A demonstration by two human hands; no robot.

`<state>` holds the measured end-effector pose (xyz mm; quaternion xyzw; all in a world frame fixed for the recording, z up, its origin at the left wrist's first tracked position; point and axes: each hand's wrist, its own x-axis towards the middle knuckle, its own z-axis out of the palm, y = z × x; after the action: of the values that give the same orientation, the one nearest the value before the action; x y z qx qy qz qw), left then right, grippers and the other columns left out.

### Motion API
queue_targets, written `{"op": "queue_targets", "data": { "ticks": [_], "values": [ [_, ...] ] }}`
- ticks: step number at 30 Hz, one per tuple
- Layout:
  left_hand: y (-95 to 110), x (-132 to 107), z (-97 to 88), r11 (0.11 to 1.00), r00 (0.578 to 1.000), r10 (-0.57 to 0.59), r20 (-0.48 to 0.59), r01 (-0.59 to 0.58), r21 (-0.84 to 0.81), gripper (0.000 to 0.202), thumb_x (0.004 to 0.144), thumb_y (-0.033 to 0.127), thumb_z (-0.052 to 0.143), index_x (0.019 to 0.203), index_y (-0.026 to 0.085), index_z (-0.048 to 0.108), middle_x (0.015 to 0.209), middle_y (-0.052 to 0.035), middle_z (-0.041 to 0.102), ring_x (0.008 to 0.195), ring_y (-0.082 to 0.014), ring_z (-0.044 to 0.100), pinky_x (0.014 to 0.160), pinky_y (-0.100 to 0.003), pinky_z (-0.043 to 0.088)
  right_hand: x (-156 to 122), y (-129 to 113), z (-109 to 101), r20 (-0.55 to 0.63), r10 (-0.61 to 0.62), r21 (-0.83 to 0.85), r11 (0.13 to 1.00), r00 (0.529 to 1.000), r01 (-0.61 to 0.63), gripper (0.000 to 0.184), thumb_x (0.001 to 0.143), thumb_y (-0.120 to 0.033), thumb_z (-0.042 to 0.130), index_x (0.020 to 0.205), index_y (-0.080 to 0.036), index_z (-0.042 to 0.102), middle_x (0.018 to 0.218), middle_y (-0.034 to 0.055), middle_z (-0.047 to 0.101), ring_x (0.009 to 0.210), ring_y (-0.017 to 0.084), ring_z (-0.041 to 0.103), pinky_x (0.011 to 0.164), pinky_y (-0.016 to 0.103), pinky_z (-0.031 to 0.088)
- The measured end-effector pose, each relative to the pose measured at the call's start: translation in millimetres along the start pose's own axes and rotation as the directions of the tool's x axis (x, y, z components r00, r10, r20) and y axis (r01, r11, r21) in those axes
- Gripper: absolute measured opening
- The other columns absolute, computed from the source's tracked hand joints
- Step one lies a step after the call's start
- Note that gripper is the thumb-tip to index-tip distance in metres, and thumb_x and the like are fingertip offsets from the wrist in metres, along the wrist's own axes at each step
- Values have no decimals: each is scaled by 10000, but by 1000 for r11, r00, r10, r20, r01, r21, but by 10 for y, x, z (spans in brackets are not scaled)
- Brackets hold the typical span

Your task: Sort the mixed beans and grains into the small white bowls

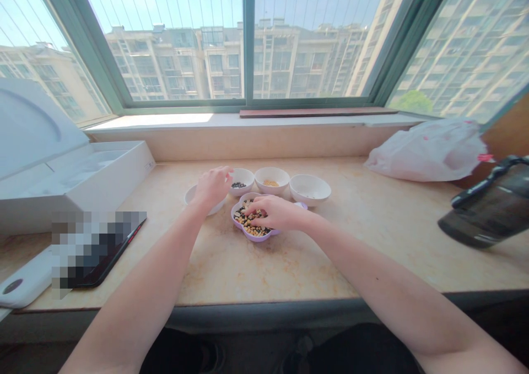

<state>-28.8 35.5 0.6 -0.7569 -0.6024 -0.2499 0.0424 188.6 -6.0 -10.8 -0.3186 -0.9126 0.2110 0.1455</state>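
My right hand (276,211) reaches into a purple flower-shaped dish (257,238) holding mixed dark, yellow and pale beans or seeds. Its thumb and fingers are apart, and their tips touch the mix. My left hand (214,185) hovers between two white bowls, its fingers bent and drawn together; whatever they may hold is too small to make out. Below it, the leftmost white bowl (190,194) is mostly hidden. Black beans lie in the neighbouring white bowl (247,174), and yellow grains in the middle white bowl (273,171). A few tiny specks show in the rightmost white bowl (311,182).
An open white box (119,167) stands at the left, with a dark phone-like device (119,247), partly blurred out, and a white handled object (25,283) before it. On the right are a white plastic bag (430,149) and a dark translucent jug (487,214). Windows line the back.
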Motion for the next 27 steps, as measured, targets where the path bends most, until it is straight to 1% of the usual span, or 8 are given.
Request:
{"op": "queue_targets", "data": {
  "ticks": [5,10,14,17,22,24,27],
  "values": [
    [21,-21,-16,999,997,-47,54,48,-17,376,978,252,486,1275,227,716,1143,-78,782,1096,-262,716,1003,-362,526,13,47,30,2,25,-4,1000,1000,-25,181,899,-192,664,1021,-200,796,1018,60,747,870,198,658,742,309,450],
    [29,-28,-19,997,995,-66,69,68,-25,366,976,254,494,1265,241,719,1126,-68,783,1079,-268,720,978,-371,535,20,64,43,7,20,-14,1000,1000,-20,167,903,-197,650,971,-205,802,983,51,743,823,182,650,700,302,434],
    [24,-17,-9,998,996,-39,84,43,-41,373,971,243,489,1266,223,717,1117,-76,784,1045,-269,724,950,-375,539,21,38,33,7,24,-24,999,1000,-24,164,906,-206,643,937,-205,804,929,43,734,754,162,620,658,293,402],
    [27,-14,-15,998,996,-31,83,35,-52,370,968,239,495,1262,216,718,1109,-79,784,1031,-258,724,946,-360,535,20,15,20,30,33,-51,998,999,-31,157,895,-194,645,904,-200,802,902,40,723,733,156,600,642,291,378],
    [55,-39,-41,997,996,-21,82,26,-67,359,964,237,513,1255,210,720,1091,-81,786,1003,-248,724,947,-351,534,21,-11,4,62,111,-58,993,992,-107,168,909,-192,632,849,-191,789,860,38,718,696,152,580,639,297,369],
    [65,-53,-46,997,997,-11,82,17,-75,358,962,232,515,1254,206,720,1085,-83,786,994,-249,725,946,-356,536,22,-8,1,62,122,-50,992,991,-119,158,916,-199,638,865,-190,788,878,42,724,708,157,587,650,299,379],
    [73,-69,-49,996,997,12,75,-5,-89,364,957,217,513,1256,193,720,1071,-90,786,982,-250,728,953,-362,537,20,17,-3,41,94,-48,995,995,-92,138,919,-204,653,905,-185,789,953,59,731,795,180,625,683,302,405]
  ]
}}
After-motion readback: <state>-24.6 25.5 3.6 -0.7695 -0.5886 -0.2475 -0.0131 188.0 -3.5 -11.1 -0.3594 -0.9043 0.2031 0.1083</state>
